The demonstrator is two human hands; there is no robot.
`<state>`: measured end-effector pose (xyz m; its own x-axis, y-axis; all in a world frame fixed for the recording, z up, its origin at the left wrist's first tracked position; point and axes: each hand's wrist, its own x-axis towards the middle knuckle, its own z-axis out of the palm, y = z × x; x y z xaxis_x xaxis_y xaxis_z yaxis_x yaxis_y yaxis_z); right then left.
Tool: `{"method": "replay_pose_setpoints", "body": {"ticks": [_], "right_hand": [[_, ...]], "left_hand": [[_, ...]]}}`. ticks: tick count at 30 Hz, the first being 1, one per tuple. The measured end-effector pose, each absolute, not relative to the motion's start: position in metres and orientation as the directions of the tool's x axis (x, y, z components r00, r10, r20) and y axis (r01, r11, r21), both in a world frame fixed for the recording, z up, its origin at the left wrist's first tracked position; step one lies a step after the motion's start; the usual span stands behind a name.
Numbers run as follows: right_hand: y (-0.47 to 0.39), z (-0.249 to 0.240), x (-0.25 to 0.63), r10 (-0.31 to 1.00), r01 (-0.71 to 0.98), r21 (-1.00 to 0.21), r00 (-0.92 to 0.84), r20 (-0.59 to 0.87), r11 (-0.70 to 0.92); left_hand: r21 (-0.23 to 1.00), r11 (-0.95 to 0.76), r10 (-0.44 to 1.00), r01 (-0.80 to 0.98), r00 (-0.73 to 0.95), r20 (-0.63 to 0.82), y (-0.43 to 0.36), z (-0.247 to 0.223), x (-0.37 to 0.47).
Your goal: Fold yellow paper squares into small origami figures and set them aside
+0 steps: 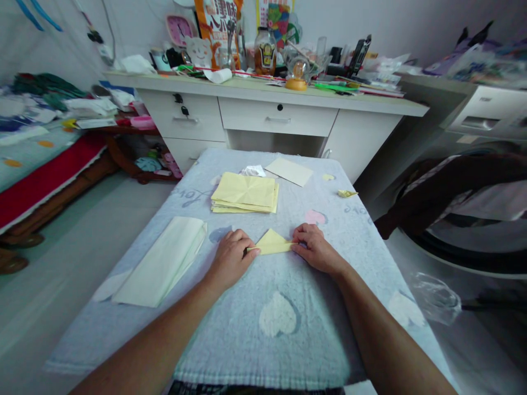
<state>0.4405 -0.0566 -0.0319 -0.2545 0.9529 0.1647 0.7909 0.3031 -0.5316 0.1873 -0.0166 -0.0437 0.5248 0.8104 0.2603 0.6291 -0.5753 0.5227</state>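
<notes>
A partly folded sheet of yellow paper (273,243) lies on the blue cloth in front of me, its top forming a triangle above a folded strip. My left hand (235,253) pinches the strip's left end between thumb and fingers. At the right end, my right hand (314,246) grips it the same way, fingers curled. Just beyond stands a stack of creased yellow paper sheets (245,192). To the left of my left hand lies a folded pale green-white sheet (164,262).
The cloth-covered table (275,351) reaches toward a white desk (280,118) crowded with jars and stationery. Near its far end are a cream card (290,171), crumpled white paper (253,171) and a small golden folded piece (347,193). A washing machine (465,131) stands right, a bed (45,175) left.
</notes>
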Motion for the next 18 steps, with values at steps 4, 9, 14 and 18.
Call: {"method": "replay_pose_setpoints", "body": {"ticks": [4, 9, 14, 18], "right_hand": [[-0.057, -0.034, 0.434, 0.972, 0.809, -0.541, -0.163, 0.168, 0.229], [-0.056, -0.036, 0.429, 0.985, 0.841, -0.518, -0.089, 0.151, 0.155], [-0.055, -0.038, 0.428, 0.985, 0.846, -0.516, -0.058, 0.164, 0.136], [-0.055, -0.04, 0.428, 0.982, 0.844, -0.518, -0.054, 0.18, 0.141]], "left_hand": [[0.496, -0.545, 0.836, 0.676, 0.485, 0.258, -0.016, -0.045, 0.188], [0.482, -0.509, 0.859, 0.714, 0.456, 0.231, -0.015, -0.044, 0.189], [0.497, -0.501, 0.863, 0.708, 0.457, 0.218, -0.013, -0.045, 0.188], [0.517, -0.484, 0.87, 0.705, 0.451, 0.2, -0.01, -0.046, 0.186]]}}
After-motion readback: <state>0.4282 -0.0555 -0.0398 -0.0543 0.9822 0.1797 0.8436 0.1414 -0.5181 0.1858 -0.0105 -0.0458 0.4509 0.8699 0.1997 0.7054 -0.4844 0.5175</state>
